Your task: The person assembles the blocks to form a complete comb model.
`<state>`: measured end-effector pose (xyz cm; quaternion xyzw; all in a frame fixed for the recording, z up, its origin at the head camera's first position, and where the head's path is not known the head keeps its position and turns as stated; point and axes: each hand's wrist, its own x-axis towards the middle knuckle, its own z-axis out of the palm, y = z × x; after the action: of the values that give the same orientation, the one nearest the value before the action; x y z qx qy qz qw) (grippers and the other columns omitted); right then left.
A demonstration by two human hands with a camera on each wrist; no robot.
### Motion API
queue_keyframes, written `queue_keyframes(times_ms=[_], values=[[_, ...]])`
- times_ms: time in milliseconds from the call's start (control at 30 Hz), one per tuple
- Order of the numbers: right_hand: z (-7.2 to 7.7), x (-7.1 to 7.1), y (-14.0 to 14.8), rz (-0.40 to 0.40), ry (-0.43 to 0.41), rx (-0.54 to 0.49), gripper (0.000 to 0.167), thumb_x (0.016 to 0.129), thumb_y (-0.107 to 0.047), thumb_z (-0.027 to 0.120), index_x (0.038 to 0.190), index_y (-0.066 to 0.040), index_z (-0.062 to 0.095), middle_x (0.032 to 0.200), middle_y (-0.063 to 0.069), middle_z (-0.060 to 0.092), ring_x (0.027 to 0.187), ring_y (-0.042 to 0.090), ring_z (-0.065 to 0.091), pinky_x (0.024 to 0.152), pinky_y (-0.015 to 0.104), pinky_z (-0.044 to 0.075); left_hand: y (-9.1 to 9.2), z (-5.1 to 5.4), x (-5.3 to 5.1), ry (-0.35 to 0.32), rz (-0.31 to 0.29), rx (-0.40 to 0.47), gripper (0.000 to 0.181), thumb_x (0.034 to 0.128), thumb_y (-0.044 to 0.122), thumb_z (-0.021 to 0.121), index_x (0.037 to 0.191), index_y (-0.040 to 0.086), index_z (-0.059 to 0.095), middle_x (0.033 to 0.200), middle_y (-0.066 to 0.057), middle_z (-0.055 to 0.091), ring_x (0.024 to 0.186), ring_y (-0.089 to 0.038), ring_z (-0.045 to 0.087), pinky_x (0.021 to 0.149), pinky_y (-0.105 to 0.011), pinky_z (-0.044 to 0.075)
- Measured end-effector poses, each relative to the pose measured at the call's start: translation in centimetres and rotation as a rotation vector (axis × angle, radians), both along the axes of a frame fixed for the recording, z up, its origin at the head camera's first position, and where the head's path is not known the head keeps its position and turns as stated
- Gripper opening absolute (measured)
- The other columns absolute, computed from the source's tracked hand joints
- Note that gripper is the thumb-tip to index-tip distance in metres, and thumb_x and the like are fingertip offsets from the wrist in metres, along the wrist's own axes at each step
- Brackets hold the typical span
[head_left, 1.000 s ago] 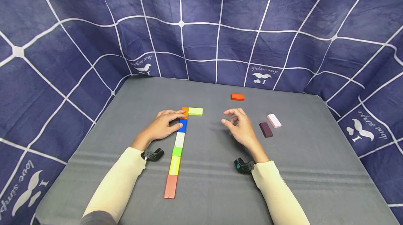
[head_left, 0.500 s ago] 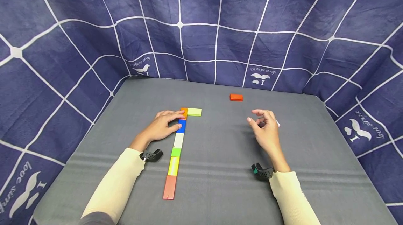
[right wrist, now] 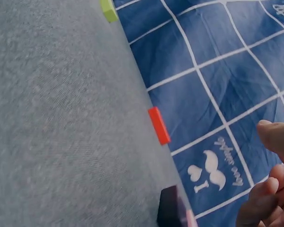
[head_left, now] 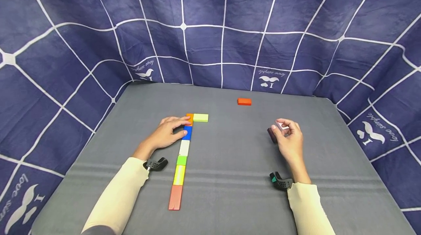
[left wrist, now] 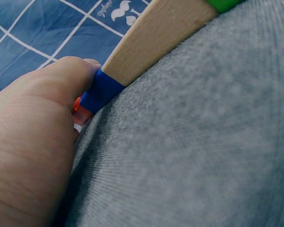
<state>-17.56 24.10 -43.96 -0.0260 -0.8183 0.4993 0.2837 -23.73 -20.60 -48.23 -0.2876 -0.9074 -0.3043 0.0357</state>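
My left hand (head_left: 164, 134) rests against the upper end of a line of blocks. Its fingertips touch the orange block (head_left: 189, 117), and the thumb lies at the blue block (head_left: 187, 132). In the left wrist view the thumb meets the side of the blue block (left wrist: 102, 90). Over two loose blocks at the right hovers my right hand (head_left: 291, 141), fingers bent and thumb apart. Beneath it are a dark purple block (head_left: 271, 135) and a pale pink block (head_left: 281, 125), both partly hidden. The right wrist view has nothing visible between thumb and fingers.
Down the line follow a pale wooden block (head_left: 184, 148), a green block (head_left: 181, 160), a yellow block (head_left: 179, 175) and a reddish block (head_left: 175, 197). A lime block (head_left: 201, 117) juts right from the orange one. A red block (head_left: 244, 101) lies near the back curtain (head_left: 204, 45).
My right hand has moved right, from the middle of the table to over the dark purple and pink blocks. The left hand has stayed at the orange and blue blocks.
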Motion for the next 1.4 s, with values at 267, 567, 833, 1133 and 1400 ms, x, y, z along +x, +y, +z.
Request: queue_keyframes(times_ms=[267, 567, 833, 1133, 1400], values=[[-1.0, 0.2, 0.7, -0.037, -0.052, -0.054, 0.027, 0.087, -0.008, 0.078, 0.113, -0.004, 0.071, 0.096, 0.002, 0.051, 0.063, -0.001, 0.046, 0.053, 0.009, 0.035, -0.3, 0.0, 0.0, 0.004, 0.012, -0.001, 0.044, 0.0961, 0.039, 0.066, 0.139, 0.031, 0.060, 0.152, 0.008, 0.051, 0.137, -0.022, 0.045, 0.114, -0.052, 0.021], [-2.0, 0.3, 1.5, -0.125, -0.267, -0.001, 0.034, 0.089, -0.021, 0.077, 0.117, -0.004, 0.069, 0.101, 0.011, 0.058, 0.056, -0.011, 0.047, 0.053, 0.012, 0.038, -0.5, 0.0, -0.2, 0.011, 0.008, 0.007, 0.043, 0.0960, 0.039, 0.066, 0.138, 0.030, 0.061, 0.152, 0.011, 0.050, 0.138, -0.021, 0.045, 0.114, -0.053, 0.020], [-2.8, 0.2, 1.6, -0.155, -0.356, 0.064, 0.035, 0.086, -0.027, 0.080, 0.114, -0.009, 0.072, 0.102, 0.011, 0.064, 0.061, -0.009, 0.047, 0.060, 0.015, 0.038, -0.5, 0.0, 0.0, 0.011, 0.013, 0.000, 0.043, 0.0962, 0.039, 0.066, 0.138, 0.030, 0.061, 0.153, 0.012, 0.050, 0.138, -0.020, 0.045, 0.115, -0.052, 0.020], [-3.0, 0.4, 2.0, -0.134, -0.378, 0.137, 0.039, 0.081, -0.029, 0.084, 0.113, -0.009, 0.073, 0.097, 0.011, 0.065, 0.062, -0.007, 0.046, 0.059, 0.017, 0.037, -0.1, 0.2, 0.2, 0.015, 0.007, 0.000, 0.044, 0.0966, 0.040, 0.065, 0.138, 0.027, 0.061, 0.152, 0.008, 0.051, 0.137, -0.024, 0.046, 0.113, -0.054, 0.022], [-2.9, 0.6, 2.2, -0.123, -0.394, 0.203, 0.043, 0.076, -0.028, 0.088, 0.112, -0.009, 0.074, 0.093, 0.011, 0.065, 0.066, -0.002, 0.048, 0.063, 0.020, 0.038, 0.0, 0.0, 0.0, -0.001, 0.003, 0.010, 0.042, 0.0965, 0.038, 0.066, 0.137, 0.031, 0.062, 0.152, 0.012, 0.050, 0.138, -0.019, 0.045, 0.116, -0.052, 0.020]])
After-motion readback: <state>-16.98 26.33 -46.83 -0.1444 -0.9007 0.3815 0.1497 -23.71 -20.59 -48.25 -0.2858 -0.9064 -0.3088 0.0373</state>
